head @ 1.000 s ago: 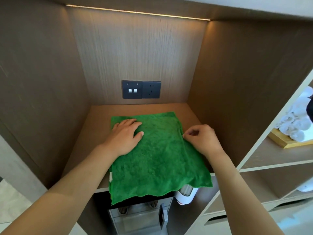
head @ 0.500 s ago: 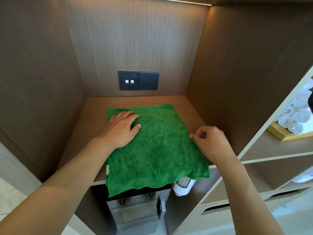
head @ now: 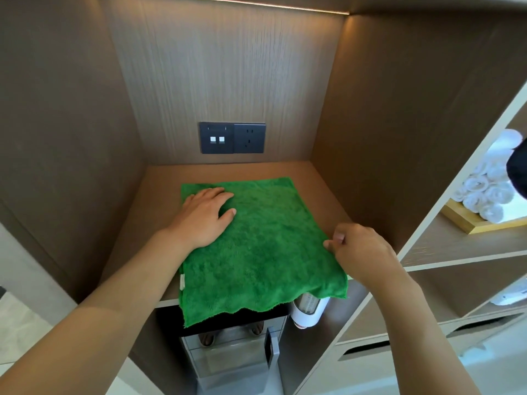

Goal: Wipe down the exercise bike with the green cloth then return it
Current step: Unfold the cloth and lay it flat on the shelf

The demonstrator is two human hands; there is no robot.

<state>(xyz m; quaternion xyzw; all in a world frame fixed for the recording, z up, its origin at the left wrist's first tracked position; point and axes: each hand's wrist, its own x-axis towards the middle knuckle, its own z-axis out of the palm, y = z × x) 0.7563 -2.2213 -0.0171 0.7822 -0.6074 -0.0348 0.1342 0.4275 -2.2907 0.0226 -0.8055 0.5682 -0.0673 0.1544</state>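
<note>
- green cloth (head: pixel 265 249) lies flat on the wooden shelf (head: pixel 159 192) inside the alcove, near edge hanging over the shelf's front lip
- long axis runs front-to-back: far edge well short of the outlet plate (head: pixel 232 137) on the back wall, near edge draped toward the person
- left hand (head: pixel 204 216) palm-down on the cloth's far-left area, fingers straight and together, pointing toward the back right, thumb spread out on the pile
- right hand (head: pixel 360 249) at the cloth's right edge, about midway along its length; fingers curled, thumb and forefinger tips meeting right at the hem. Looks like a pinch on the edge, but contact is too small to confirm
- key relation: cloth body lies to the left of the right fingertips; the hem they touch runs along the long axis. Left hand sits on the cloth, right hand only at its margin
- left hand is nearer the cloth's centre; right is nearer the overhanging corner, which sits just above a white dispenser (head: pixel 309 313) below the shelf
- no exercise bike in view; judging by the cloth laid flat on a shelf, this is either the pickup or the return, can't say which
- if it's a pickup: the right pinch lifts the edge up and left; the flat left palm has to come off first or it pins the cloth
- if it's a return: only the overhang needs pushing back
- risk: dragging forward tips the cloth off the lip
</note>
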